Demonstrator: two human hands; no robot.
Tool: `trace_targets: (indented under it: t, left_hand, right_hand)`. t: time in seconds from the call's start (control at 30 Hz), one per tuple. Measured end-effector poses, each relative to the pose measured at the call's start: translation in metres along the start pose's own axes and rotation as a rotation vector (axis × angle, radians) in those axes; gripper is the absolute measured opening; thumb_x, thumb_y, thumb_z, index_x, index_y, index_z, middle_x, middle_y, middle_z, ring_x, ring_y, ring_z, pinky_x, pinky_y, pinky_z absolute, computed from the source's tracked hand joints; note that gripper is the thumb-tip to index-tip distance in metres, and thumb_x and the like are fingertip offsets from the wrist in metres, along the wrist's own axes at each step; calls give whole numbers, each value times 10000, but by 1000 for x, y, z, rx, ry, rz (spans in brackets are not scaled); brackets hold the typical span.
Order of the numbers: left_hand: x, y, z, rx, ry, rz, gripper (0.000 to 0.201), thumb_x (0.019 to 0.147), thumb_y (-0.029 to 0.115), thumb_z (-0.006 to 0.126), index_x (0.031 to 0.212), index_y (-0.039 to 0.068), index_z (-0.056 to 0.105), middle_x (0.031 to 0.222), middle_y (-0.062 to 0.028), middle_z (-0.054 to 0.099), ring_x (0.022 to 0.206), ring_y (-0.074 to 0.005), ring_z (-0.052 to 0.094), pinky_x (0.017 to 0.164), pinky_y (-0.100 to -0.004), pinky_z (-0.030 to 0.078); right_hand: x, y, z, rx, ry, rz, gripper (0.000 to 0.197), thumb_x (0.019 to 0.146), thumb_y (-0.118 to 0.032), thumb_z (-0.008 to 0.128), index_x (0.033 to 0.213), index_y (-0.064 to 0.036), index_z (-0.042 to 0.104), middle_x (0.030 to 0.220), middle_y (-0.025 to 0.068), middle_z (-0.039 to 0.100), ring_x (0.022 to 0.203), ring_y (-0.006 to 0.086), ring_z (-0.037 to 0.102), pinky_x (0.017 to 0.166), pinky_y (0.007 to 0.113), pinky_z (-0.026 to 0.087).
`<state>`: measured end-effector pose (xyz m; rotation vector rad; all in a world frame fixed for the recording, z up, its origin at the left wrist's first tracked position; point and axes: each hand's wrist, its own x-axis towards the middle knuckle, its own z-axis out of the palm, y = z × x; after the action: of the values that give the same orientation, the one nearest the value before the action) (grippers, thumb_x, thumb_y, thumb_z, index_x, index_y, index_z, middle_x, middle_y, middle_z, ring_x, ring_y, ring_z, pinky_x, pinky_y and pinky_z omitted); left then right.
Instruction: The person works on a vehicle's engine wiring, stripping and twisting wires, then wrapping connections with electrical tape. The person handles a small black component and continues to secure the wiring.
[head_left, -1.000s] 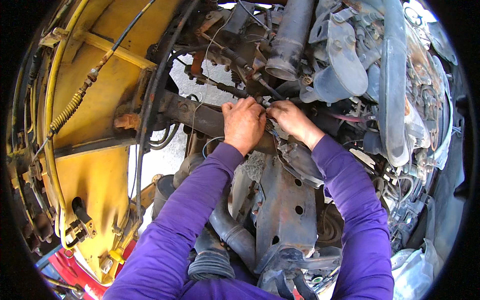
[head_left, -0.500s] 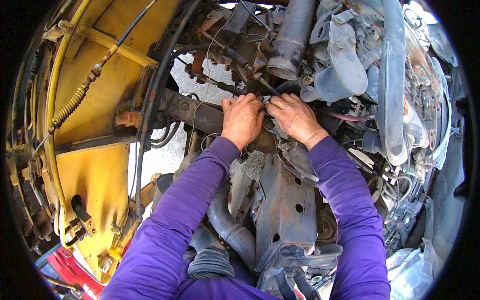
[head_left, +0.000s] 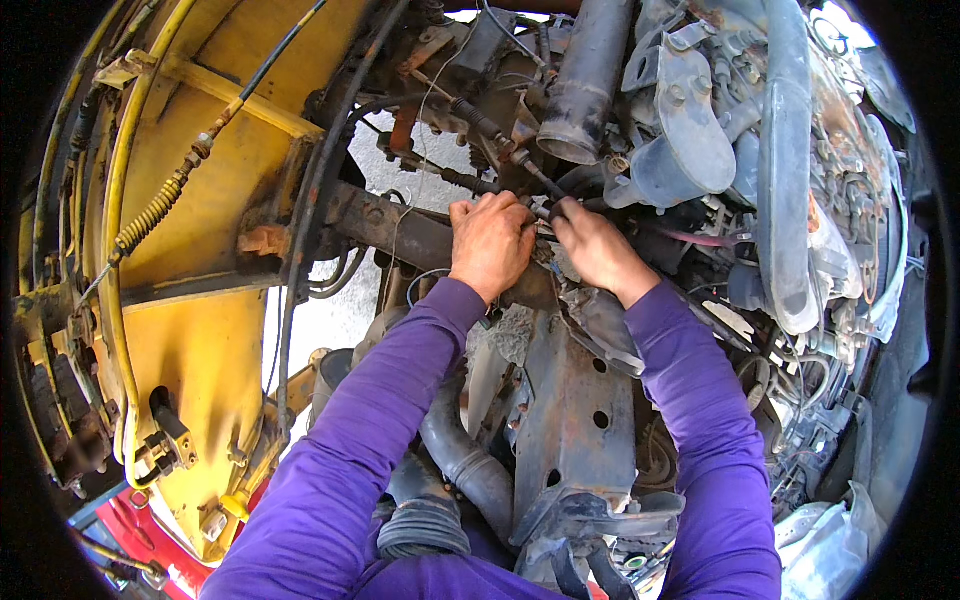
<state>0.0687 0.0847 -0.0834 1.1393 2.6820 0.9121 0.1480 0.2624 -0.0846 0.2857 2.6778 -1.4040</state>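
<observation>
Clearance between left hand (head_left: 492,247) and right hand (head_left: 602,252): narrow at the fingertips, wider toward the wrists. Ahead, the wide dark pipe (head_left: 588,85) and slanting rod (head_left: 480,118) obstruct. Left: open gap over pale ground (head_left: 375,165), crossed by thin wire (head_left: 422,150), bounded nearside by dark beam (head_left: 390,225). Right: grey housing (head_left: 690,135) limits reach.

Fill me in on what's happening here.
A person in purple sleeves has the left hand and right hand close together near the lower end of a black-sleeved cable. Exactly what they pinch is hidden. A dark grey pipe is just beyond; a yellow metal panel stands off left.
</observation>
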Motion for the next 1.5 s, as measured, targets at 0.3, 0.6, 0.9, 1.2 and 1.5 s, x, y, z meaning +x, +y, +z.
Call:
trace_targets:
  t: [0.3,0.6,0.9,1.2,1.5]
  left_hand:
    - [3,-4,3,-5,-38,-10,129,840,187,703,938,104,719,980,-43,627,1014,-246,599,881,-448,352]
    - [2,5,-7,89,-63,0,207,853,198,713,1022,79,728,1005,-59,667,975,-260,630,892,-453,413]
    - [11,-67,-57,-324,-350,-112,325,904,174,676,1174,-7,697,1052,-188,733,960,-295,709,855,-385,541]
    - [10,-43,-36,-384,-379,-113,325,845,181,724,1122,11,718,953,-182,742,854,-311,722,776,-401,554]
    - [0,-40,-24,-411,-291,-98,253,865,206,715,1030,15,723,924,-220,696,888,-401,684,788,-445,536]
  right_hand:
    - [5,-16,-9,-658,2,-446,280,839,-66,580,1117,-39,583,1090,136,634,1050,339,634,906,445,515]
    - [5,-19,-2,-457,-4,-265,147,918,-106,586,1045,-32,567,1034,189,638,969,412,643,822,504,527]
    - [2,-43,-9,-349,18,-250,274,955,-164,604,1192,-26,599,1075,166,614,1041,395,633,871,483,524]
    - [7,-31,-1,-324,34,-271,173,896,-178,706,937,-15,666,1040,147,607,968,376,617,842,457,516]
    - [8,-37,-5,-366,-7,-334,146,848,-114,713,902,1,641,977,166,624,947,387,620,849,461,507]
